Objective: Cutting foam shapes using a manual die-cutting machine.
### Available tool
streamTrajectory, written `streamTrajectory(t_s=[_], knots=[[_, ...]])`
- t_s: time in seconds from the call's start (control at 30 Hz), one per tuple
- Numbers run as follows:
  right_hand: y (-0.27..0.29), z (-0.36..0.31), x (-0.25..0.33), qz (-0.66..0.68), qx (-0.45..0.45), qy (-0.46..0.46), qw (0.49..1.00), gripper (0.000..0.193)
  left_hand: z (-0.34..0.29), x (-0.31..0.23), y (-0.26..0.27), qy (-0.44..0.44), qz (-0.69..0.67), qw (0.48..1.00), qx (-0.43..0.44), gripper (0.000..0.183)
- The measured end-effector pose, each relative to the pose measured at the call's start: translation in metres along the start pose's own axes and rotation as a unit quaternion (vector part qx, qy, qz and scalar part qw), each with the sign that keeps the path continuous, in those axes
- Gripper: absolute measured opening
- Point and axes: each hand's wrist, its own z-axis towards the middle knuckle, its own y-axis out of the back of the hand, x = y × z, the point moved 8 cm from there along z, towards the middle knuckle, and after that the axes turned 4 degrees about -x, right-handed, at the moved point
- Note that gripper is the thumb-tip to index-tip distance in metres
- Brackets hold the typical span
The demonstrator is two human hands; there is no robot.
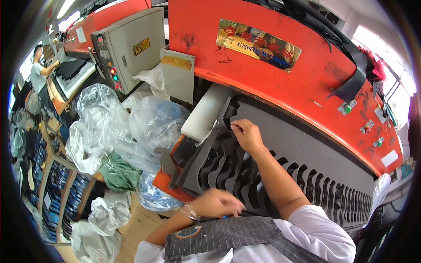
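Observation:
A thick dark grey sheet (302,136) lies on the bed of a red machine, with a row of wavy, curved cut-outs along its near side. Over the sheet's far left corner, my right hand (247,135) is closed in a pinch by a dark cut-out. Anything between its fingertips is too small to make out. Nearer my body, my left hand (219,204) hovers by the sheet's front edge, with a bracelet (189,212) at the wrist. Motion smears its fingers. A loose wavy grey strip (166,166) sticks out beyond the sheet's left end.
The red machine head (272,83) spans the far side, with push buttons (346,108) at right. A white block (206,114) sits beside the sheet. Clear plastic bags (101,127), a grey control cabinet (131,48) and wooden racks (66,193) stand left. Another person (38,72) works far left.

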Motion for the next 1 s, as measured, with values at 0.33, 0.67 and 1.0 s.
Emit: streamTrajectory(t_s=[0.33,0.67,1.0], knots=[[-0.087,-0.003,0.003,-0.256,0.363,-0.121,0.887,0.02,0.006,0.099,0.172,0.191,-0.099,0.945,-0.248,0.049],[-0.05,0.013,-0.035,0.045,0.342,-0.134,0.929,0.018,0.07,-0.058,0.168,-0.089,-0.171,0.966,-0.174,0.033],[-0.026,0.001,-0.03,0.381,0.204,-0.249,0.867,0.025,0.13,0.048,0.243,-0.153,0.086,0.909,-0.379,0.053]])
